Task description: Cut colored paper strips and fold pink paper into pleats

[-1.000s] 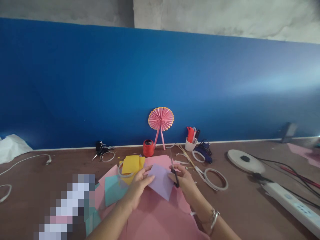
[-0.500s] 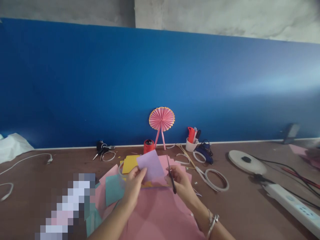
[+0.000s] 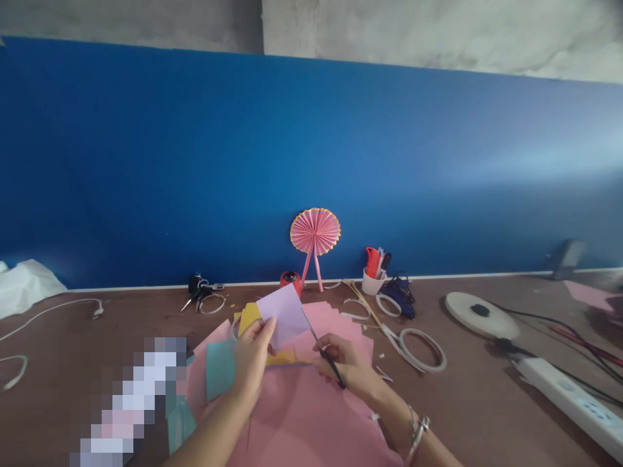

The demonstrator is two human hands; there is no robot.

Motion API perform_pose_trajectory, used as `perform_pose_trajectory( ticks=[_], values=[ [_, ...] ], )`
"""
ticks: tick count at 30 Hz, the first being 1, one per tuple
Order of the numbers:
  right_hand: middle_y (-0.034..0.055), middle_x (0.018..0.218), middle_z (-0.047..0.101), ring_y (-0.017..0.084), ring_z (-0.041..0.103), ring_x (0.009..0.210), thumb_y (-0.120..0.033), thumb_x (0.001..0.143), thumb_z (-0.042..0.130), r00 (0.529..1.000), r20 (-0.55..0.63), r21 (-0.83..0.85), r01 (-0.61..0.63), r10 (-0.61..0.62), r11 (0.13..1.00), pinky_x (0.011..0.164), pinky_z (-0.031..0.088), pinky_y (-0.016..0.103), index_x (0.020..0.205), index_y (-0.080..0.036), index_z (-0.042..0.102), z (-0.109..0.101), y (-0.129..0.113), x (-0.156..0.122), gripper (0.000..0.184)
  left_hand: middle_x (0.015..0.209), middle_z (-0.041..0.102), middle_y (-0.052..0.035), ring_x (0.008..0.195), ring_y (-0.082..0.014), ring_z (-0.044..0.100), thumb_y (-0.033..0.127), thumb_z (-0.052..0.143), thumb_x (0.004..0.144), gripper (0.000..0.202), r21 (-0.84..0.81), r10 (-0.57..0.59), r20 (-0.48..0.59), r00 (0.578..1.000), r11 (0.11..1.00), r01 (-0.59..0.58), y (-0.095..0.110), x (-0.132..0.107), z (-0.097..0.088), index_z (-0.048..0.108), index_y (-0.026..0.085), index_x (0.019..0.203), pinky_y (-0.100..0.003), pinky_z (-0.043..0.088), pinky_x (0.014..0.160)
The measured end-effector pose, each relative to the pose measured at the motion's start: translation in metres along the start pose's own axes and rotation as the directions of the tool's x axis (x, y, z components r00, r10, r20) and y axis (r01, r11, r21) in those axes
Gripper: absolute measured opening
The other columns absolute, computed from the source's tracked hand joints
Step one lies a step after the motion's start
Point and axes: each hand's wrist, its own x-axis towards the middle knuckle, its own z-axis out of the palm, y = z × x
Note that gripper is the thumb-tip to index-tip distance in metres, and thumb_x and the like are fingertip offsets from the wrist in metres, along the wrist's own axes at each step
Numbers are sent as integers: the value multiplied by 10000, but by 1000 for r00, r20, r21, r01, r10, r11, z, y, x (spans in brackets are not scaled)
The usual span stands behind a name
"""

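Note:
Between thumb and fingers, my left hand (image 3: 254, 353) pinches a sheet of lilac paper (image 3: 285, 314), tilted up above the table. My right hand (image 3: 341, 363) grips a pair of dark-handled scissors (image 3: 332, 368); their blades point up and to the left, along the right edge of the lilac paper. Whether the blades are cutting into it I cannot tell. Beneath both hands lies a large pink sheet (image 3: 311, 415), with more pink paper (image 3: 326, 318), yellow paper (image 3: 249, 318) and teal paper (image 3: 220, 370) spread around it.
A pink pleated paper fan (image 3: 315, 231) leans against the blue panel (image 3: 219, 162). Near it are a red round object (image 3: 291, 280) and a white cup (image 3: 373, 282) of pens. White strip rolls (image 3: 422, 350), keys (image 3: 197, 285), a power strip (image 3: 574, 395) and cables lie around.
The lilac paper and my left hand have shifted a little left and upward. The scissors have tilted left, bringing their blades against the paper's right edge.

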Motion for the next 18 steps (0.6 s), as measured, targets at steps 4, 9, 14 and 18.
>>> perform_pose_trajectory(
  ticks=[4, 9, 14, 18],
  values=[
    [-52, 537, 549, 97, 507, 465, -368, 649, 689, 999, -24, -1, -22, 22, 1000, 397, 344, 177, 875, -180, 560, 2, -5, -2, 320, 432, 453, 49, 436, -121, 440, 530, 627, 695, 367, -20, -27, 23, 999, 999, 28, 2, -2, 2, 546, 202, 553, -225, 322, 453],
    [-48, 528, 558, 101, 514, 461, -377, 631, 695, 999, -39, 12, -20, 20, 1000, 395, 352, 178, 860, -178, 566, 4, -8, -3, 329, 479, 499, 44, 435, -103, 445, 539, 649, 669, 372, -45, -30, 33, 999, 998, 32, 1, -3, 4, 581, 182, 593, -209, 341, 443],
    [-51, 515, 558, 101, 511, 447, -394, 623, 711, 999, -46, 16, -25, 26, 1000, 388, 346, 177, 855, -180, 561, 4, -8, -2, 349, 522, 547, 28, 455, -113, 478, 552, 668, 641, 384, -90, -55, 39, 998, 994, 58, 0, -3, 5, 620, 171, 656, -210, 379, 446],
    [-47, 514, 568, 101, 517, 443, -404, 612, 723, 998, -58, 6, -29, 29, 1000, 393, 344, 179, 843, -182, 566, 4, -8, -1, 357, 542, 558, 20, 470, -117, 494, 556, 676, 628, 400, -105, -66, 36, 997, 992, 69, 2, -5, 6, 626, 161, 672, -211, 399, 451]
  ],
)
